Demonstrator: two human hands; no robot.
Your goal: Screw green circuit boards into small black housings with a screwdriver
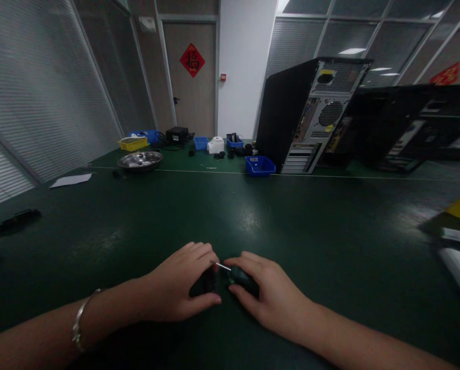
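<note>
Near the front of the green table (230, 216), my right hand (274, 290) is closed around the dark handle of a screwdriver (244, 281). Its thin metal shaft points left, the tip reaching the fingers of my left hand (185, 282). That hand, with a silver bracelet at the wrist, is curled around a small black part (205, 284), gripping it between thumb and fingers. Shadow and the fingers hide most of the part, so its kind cannot be made out.
A black computer tower (287, 110) stands at the back right, a blue bin (259, 166) beside it. Further left are a metal dish (140, 160), a yellow tray (132, 143) and a white device (216, 145). A dark object (17, 221) lies at far left.
</note>
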